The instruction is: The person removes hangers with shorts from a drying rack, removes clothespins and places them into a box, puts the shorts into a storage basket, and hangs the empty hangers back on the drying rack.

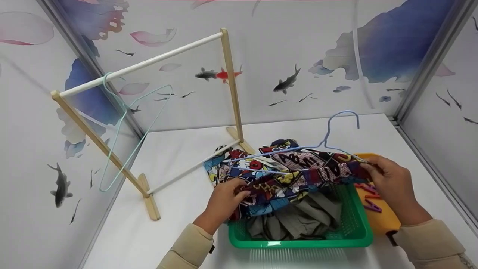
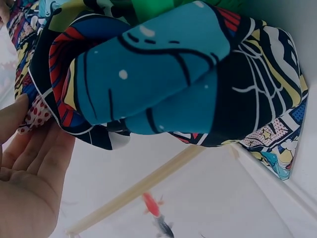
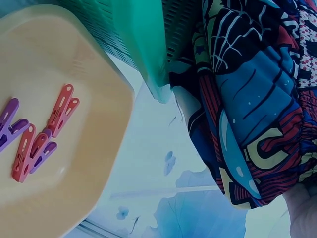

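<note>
A pair of comic-print shorts [image 1: 269, 205] with a gathered elastic waistband stretches between both hands above a green basket. My left hand [image 1: 226, 198] pinches the left end of the waistband between thumb and fingers. At the other end, my right hand [image 1: 394, 183] grips the waistband, close to one corner of a blue wire hanger [image 1: 325, 142]. The hanger lies across the shorts with its hook pointing up and away. In the left wrist view, the blue and black fabric [image 2: 163, 94] hangs in folds beside the left hand. The right wrist view shows mostly cloth, with little of the right hand.
The green basket [image 1: 298, 244] holds a grey-green garment [image 1: 295, 218]. Right of it, a yellow-orange basin [image 1: 382, 222] contains pink and purple clothespins [image 1: 372, 206]. On the left stands a wooden drying rack [image 1: 234, 89], a mint-green hanger [image 1: 119, 127] hooked over its white bar.
</note>
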A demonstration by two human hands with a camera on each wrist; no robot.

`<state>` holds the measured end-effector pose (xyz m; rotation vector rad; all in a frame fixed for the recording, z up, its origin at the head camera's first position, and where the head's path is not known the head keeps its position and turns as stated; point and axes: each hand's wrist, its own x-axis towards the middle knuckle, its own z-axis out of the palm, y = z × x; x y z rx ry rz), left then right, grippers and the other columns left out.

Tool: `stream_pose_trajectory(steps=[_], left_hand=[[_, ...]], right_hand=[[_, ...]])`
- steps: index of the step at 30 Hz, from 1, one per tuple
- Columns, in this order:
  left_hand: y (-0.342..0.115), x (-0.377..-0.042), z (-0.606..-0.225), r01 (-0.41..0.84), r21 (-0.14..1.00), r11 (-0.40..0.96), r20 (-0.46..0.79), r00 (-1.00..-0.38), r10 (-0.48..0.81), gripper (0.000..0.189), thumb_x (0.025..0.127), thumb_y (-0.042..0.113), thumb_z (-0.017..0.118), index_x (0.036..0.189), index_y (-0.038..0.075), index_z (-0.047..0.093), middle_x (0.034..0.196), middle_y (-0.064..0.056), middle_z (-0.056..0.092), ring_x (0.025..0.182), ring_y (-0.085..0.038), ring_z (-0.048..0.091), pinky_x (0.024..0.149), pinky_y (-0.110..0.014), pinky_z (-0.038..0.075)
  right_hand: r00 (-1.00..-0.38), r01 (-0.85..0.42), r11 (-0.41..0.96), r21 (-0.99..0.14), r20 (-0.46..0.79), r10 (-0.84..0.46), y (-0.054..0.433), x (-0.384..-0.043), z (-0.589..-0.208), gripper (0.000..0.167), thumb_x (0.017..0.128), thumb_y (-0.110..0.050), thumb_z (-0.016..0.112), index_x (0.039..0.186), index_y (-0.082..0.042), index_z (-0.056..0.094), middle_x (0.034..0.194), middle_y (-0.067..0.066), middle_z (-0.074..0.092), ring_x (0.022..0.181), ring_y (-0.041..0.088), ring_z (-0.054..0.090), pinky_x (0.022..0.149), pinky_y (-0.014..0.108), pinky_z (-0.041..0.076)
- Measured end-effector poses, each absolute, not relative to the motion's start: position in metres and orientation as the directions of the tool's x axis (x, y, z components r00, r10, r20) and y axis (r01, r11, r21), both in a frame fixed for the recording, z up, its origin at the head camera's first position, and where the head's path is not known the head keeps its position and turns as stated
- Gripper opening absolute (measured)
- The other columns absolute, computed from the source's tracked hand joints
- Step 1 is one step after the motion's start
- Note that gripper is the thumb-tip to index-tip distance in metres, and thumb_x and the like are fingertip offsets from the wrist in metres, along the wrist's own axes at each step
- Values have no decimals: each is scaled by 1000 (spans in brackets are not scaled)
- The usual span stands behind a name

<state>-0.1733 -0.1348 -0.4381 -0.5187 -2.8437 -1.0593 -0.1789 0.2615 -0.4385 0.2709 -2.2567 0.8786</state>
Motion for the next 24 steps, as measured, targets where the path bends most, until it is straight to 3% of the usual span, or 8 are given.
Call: stream_pose_trajectory(steps=[16, 24], left_hand=[[-134, -172, -440, 337, 561, 756, 67, -929, 364, 24, 90, 20, 69, 111, 9, 67, 108, -5, 69, 96, -17, 65, 85, -37, 54], [-132, -169, -439, 378, 497, 781, 82, -916, 392, 20, 90, 20, 69, 107, 9, 67, 103, -5, 69, 93, -17, 65, 83, -36, 55]], right_hand=[[-695, -475, 768, -429, 718, -29, 265, -180, -443, 18, 71, 12, 77, 83, 2, 68, 78, 12, 68, 76, -22, 42, 68, -4, 37], [-664, -509, 781, -362, 742, -89, 265, -178, -444, 20, 69, 12, 78, 84, 3, 69, 75, 10, 65, 63, 0, 50, 63, 0, 39]])
